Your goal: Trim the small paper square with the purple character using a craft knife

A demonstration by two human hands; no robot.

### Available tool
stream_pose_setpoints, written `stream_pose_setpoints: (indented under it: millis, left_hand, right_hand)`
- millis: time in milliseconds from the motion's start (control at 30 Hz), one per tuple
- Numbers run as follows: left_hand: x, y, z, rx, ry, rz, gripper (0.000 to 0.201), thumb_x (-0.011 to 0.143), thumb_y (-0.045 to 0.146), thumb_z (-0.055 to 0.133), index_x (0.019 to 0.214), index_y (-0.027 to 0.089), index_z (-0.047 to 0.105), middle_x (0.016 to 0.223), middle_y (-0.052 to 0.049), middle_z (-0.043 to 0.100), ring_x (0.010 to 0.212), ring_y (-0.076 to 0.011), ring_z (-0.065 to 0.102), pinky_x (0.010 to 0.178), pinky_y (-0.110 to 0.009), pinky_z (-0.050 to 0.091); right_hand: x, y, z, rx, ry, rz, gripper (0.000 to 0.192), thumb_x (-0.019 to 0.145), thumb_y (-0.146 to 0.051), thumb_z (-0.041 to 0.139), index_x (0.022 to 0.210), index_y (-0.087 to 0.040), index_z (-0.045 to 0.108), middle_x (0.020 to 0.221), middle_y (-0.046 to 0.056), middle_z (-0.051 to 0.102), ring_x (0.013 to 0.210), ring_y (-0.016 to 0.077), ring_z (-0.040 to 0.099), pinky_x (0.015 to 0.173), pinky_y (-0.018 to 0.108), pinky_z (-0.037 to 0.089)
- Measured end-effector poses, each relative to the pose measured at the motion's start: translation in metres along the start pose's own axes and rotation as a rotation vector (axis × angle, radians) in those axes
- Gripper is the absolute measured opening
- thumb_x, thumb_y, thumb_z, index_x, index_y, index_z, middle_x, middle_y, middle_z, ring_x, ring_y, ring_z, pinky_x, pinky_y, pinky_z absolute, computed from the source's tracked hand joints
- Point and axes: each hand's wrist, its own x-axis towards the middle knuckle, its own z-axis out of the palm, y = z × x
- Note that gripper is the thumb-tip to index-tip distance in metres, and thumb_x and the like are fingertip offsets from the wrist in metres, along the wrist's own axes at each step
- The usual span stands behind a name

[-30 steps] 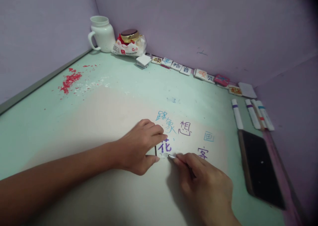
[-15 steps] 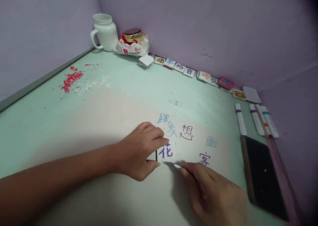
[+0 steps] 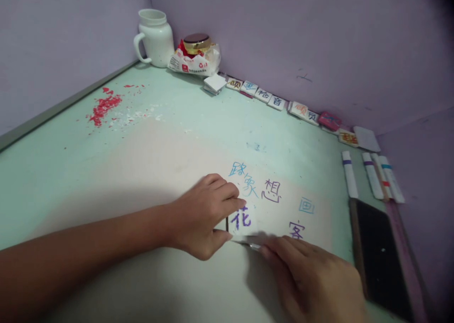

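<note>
Head view: at the lower centre of the frame, a small, flat white square card bearing a thick purple character (image 3: 241, 219) lies on the pale green desk (image 3: 198, 119). From the left, the bare left hand (image 3: 205, 214) reaches in, its grip pinching the card between forefinger, at the upper edge, and thumb, at the lower left corner. At the lower right, the bare right hand (image 3: 315, 275) has its grip closed around a slim silvery metal tool (image 3: 253, 246), whose thin tip points left, close to the card's lower edge and the left thumb; whether it touches the card cannot be told.

Blue and purple handwritten characters (image 3: 271, 190) stand above and right of the card. At the right, white marker pens with coloured bands (image 3: 350, 176) lie above a dark rectangular phone-like slab (image 3: 385, 257). Small square character tiles (image 3: 263, 94) line the wall at the upper right. Toward the upper left are a glossy white handled mug (image 3: 158, 41) and scattered red flakes (image 3: 105, 106).
</note>
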Motion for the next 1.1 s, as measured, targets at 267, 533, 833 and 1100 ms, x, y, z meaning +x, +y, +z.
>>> stream_pose_setpoints:
  millis: [267,533,833,1100]
  left_hand:
    - [0.0,0.0,-0.001,0.009,-0.015,-0.002,0.047,0.071,0.019,0.065,0.116,0.006,0.06,0.103,-0.014,0.057,0.095,-0.0272,0.052,0.095,-0.045,0.037]
    - [0.0,-0.001,0.001,0.013,-0.007,0.008,0.048,0.071,0.02,0.065,0.117,0.006,0.059,0.104,-0.014,0.057,0.096,-0.0276,0.052,0.096,-0.045,0.037]
    - [-0.001,-0.002,0.002,0.017,0.004,0.009,0.047,0.072,0.021,0.061,0.117,0.008,0.059,0.104,-0.014,0.058,0.096,-0.0273,0.053,0.096,-0.046,0.037]
    - [0.0,-0.001,0.0,0.023,-0.006,0.003,0.045,0.074,0.022,0.059,0.117,0.01,0.058,0.104,-0.015,0.059,0.097,-0.0277,0.053,0.095,-0.046,0.038]
  right_hand:
    - [-0.006,0.008,0.001,0.019,0.01,0.048,0.025,0.095,-0.032,0.044,0.082,-0.027,0.064,0.06,-0.009,0.067,0.044,0.0092,0.063,0.038,0.023,0.035]
    - [-0.002,-0.007,-0.002,-0.12,0.036,0.052,0.035,0.097,-0.031,0.039,0.074,-0.026,0.065,0.055,-0.006,0.064,0.041,0.0113,0.058,0.039,0.027,0.03]
    - [0.002,-0.01,0.003,-0.167,0.007,0.045,0.037,0.097,-0.03,0.038,0.072,-0.026,0.065,0.055,-0.006,0.066,0.04,0.0104,0.056,0.039,0.028,0.026]
    - [0.008,-0.011,-0.005,-0.179,-0.07,0.061,0.036,0.093,-0.026,0.038,0.064,-0.027,0.061,0.054,-0.004,0.066,0.038,0.0126,0.056,0.038,0.029,0.023]
